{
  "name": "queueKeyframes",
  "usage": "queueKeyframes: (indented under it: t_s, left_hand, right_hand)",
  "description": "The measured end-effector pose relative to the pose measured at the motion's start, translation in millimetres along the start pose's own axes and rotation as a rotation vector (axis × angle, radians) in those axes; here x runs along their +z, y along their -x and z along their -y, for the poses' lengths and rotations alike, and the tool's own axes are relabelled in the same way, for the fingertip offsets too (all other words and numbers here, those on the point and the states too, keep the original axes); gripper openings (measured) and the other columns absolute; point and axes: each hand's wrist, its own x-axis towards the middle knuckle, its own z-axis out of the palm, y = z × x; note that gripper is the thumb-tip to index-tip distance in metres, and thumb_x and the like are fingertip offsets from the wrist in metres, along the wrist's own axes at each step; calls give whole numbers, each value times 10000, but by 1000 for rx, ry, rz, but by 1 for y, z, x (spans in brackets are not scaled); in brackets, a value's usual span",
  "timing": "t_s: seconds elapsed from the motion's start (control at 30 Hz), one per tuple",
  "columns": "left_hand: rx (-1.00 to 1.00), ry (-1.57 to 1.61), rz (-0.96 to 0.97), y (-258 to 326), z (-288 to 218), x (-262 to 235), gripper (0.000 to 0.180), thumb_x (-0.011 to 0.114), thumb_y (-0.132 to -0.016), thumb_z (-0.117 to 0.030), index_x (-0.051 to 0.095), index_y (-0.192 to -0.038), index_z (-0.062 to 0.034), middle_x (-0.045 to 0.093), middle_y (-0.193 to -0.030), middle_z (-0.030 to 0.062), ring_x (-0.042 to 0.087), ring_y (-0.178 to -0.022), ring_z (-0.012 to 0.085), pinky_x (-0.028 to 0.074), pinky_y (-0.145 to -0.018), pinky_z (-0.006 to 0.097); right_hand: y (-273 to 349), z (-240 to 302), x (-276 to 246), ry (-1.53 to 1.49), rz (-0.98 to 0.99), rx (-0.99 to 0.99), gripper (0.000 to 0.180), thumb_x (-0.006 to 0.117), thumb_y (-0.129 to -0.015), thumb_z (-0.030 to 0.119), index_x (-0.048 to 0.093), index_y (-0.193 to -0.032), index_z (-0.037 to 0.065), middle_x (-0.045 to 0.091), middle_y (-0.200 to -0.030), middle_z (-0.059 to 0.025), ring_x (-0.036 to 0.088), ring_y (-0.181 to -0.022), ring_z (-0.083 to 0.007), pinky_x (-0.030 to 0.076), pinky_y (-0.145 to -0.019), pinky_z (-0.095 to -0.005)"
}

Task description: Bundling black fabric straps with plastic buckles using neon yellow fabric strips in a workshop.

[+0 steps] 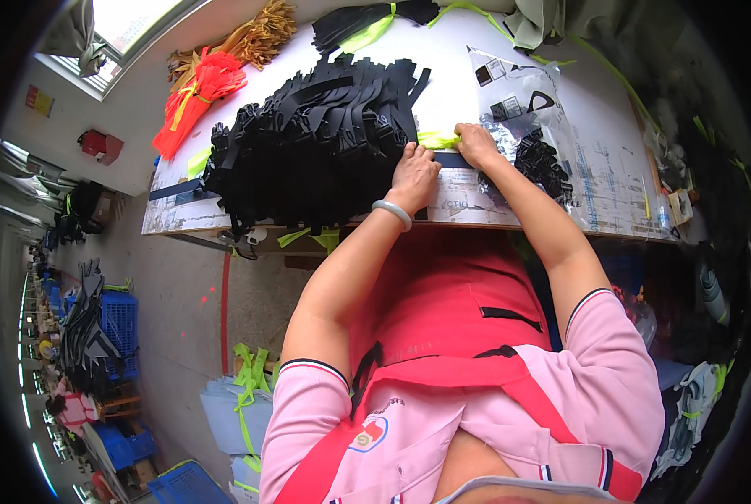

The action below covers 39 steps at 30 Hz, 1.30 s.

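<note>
A big heap of black webbing straps with plastic buckles (308,143) covers the left and middle of the work table. At its right edge my left hand (416,177) is closed on the near end of a neon yellow-green fabric strip (437,139). My right hand (478,146), fingers pinched together, grips the same strip a little farther right. Under the hands a flat dark band (452,160) lies along the table; another part of a dark band (174,190) shows at the heap's left. Just right of my right hand sits a clear plastic bag (518,101) containing black buckles (541,164).
Orange-red strips (197,99) and golden-brown strips (245,38) lie tied at the far left of the white table (610,126). A black bundle (367,25) rests at the back. Blue crates (119,332) and light-blue fabric bundles (237,412) stand on the floor at left.
</note>
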Motion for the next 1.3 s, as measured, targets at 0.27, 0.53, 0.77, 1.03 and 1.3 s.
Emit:
queueKeyframes:
  t_s: [0.27,0.53,0.77,1.03,1.3]
  left_hand:
    - [-7,78,-64,1,8,3,211,574,-789,-119,722,-937,-91,607,-1037,103,491,-1154,241,265,-1073,373]
    - [-10,185,-112,3,20,9,209,567,-767,-102,718,-910,-89,597,-1046,102,470,-1150,252,288,-1034,336]
    - [-54,274,-195,2,9,22,165,542,-781,-115,683,-848,-61,580,-1041,132,437,-1208,301,255,-1081,385]
    - [-105,848,-298,12,4,-14,221,610,-753,-90,653,-959,-23,512,-1184,175,437,-1194,334,343,-1015,431]
    - [-479,1831,495,151,105,-96,422,497,-975,-317,520,-1303,-52,544,-1289,155,508,-1193,235,358,-1035,321]
  right_hand:
    - [35,4,-60,-403,57,-164,138,568,-800,62,650,-909,37,616,-967,-130,608,-895,-299,474,-797,-355]
    - [37,-17,-101,-1065,48,-118,49,575,-906,64,606,-889,29,561,-1041,-3,537,-940,-92,428,-850,-223]
    - [-29,73,-85,-1447,46,-274,117,453,-978,127,541,-969,51,657,-1047,-124,583,-1062,-199,399,-997,-352]
    - [-60,151,-65,-1447,78,-197,92,465,-989,156,472,-955,71,573,-796,-52,536,-619,-85,445,-573,-203]
    - [-77,143,-79,-1481,197,95,96,471,-993,188,482,-1019,96,526,-681,-29,425,-489,-53,324,-441,-171]
